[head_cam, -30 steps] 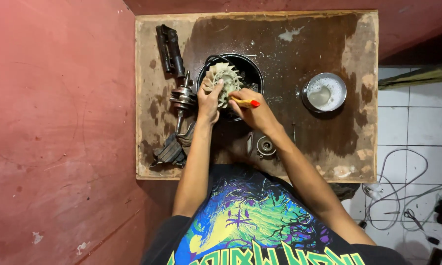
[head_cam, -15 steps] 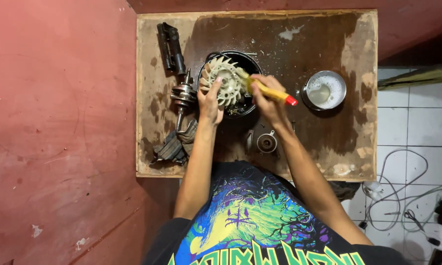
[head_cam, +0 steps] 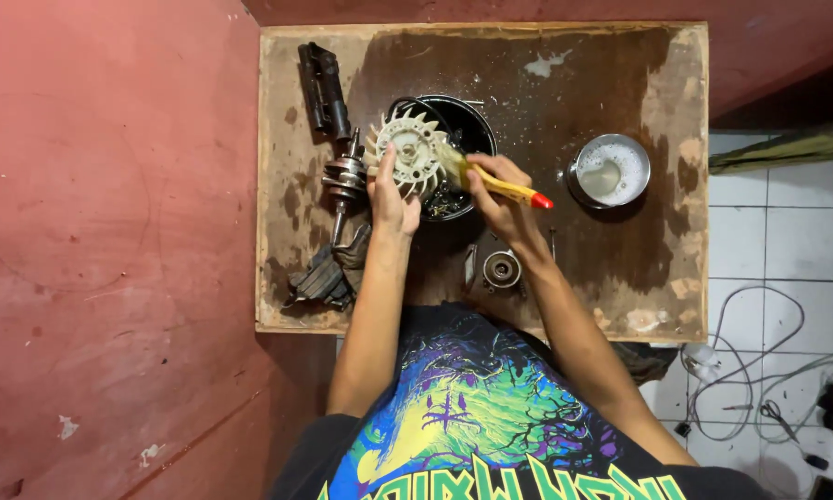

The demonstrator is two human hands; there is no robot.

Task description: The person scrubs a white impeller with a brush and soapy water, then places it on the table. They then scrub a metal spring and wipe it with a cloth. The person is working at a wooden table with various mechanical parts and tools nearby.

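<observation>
Left hand grips pale fan wheel at its 6 o'clock, steadying it over black basin | right hand pinches yellow brush, bristles touching fan's 3 o'clock.

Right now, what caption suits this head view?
Left hand steadies a pale finned fan wheel over a black basin; right hand scrubs it with a yellow-handled brush.

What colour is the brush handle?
Yellow with a red tip, on the brush in the right hand; head view.
</observation>
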